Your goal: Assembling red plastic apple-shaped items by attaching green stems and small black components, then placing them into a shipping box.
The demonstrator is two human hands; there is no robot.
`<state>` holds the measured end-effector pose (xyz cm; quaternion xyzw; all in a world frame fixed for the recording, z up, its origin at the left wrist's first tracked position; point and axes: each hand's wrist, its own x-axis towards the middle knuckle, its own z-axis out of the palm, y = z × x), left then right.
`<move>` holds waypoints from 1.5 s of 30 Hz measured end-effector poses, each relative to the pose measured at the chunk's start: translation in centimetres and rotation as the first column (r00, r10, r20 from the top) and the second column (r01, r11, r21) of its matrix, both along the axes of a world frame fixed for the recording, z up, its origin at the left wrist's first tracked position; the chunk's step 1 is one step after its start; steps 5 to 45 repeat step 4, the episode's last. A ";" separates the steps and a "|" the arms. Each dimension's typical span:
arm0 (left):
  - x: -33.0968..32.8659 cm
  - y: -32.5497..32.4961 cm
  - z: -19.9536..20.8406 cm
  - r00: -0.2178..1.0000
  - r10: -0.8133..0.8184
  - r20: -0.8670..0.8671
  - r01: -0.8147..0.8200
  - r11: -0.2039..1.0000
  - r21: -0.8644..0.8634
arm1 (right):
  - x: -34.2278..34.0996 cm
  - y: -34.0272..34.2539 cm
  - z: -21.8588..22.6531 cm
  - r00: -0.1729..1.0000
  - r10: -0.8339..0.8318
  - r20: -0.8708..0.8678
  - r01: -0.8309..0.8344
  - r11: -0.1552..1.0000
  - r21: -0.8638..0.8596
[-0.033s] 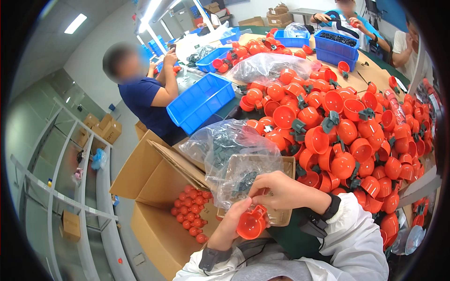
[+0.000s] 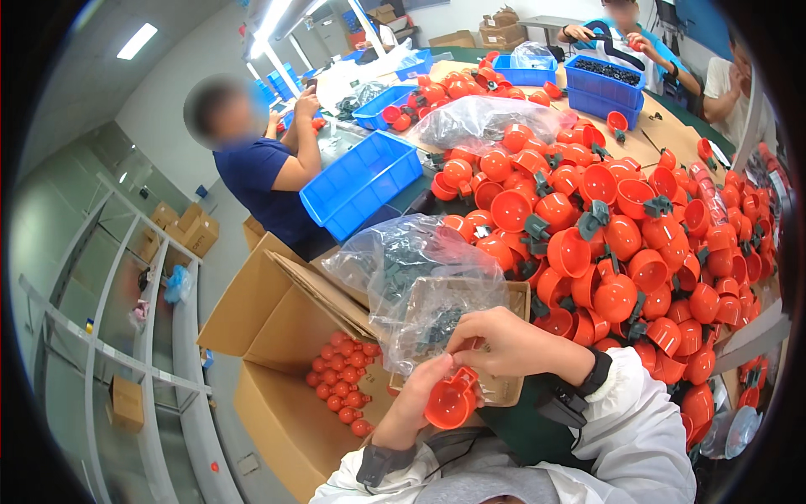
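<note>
I see the orange cup (image 2: 449,405) low in the view, held between my two hands, its open mouth facing up toward me and slightly right; its short tab sticks up and to the right, toward my right hand. My left hand (image 2: 417,401) curls under and around the cup's left side, fingers closed on it. My right hand (image 2: 502,343) comes in from the right, fingertips pinched together at the cup's tab; whether a small part sits in that pinch I cannot tell.

Just above my hands lies a small cardboard box (image 2: 502,298) with a clear plastic bag (image 2: 403,265) of dark parts spilling over it. Up and right of my right hand, a big heap of orange cups (image 2: 613,235) with dark clips covers the tabletop (image 2: 653,143). Left of my left hand stands an open carton (image 2: 277,336) with orange pieces at its bottom. Farther up, beyond a blue bin (image 2: 361,181), a person in a blue shirt (image 2: 264,181) works.
</note>
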<state>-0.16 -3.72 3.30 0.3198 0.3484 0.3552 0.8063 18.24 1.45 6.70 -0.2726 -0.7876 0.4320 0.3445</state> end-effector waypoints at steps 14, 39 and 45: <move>-0.5 0.4 -0.7 0.995 0.080 -0.062 -0.075 0.994 0.084 | -0.2 0.0 -0.2 0.999 0.005 0.045 -0.003 0.999 -0.039; -0.5 0.4 -0.7 0.995 0.080 -0.062 -0.075 0.994 0.084 | -0.2 0.0 -0.2 0.999 0.005 0.045 -0.003 0.999 -0.039; -0.5 0.4 -0.7 0.995 0.080 -0.062 -0.075 0.994 0.084 | -0.2 0.0 -0.2 0.999 0.005 0.045 -0.003 0.999 -0.039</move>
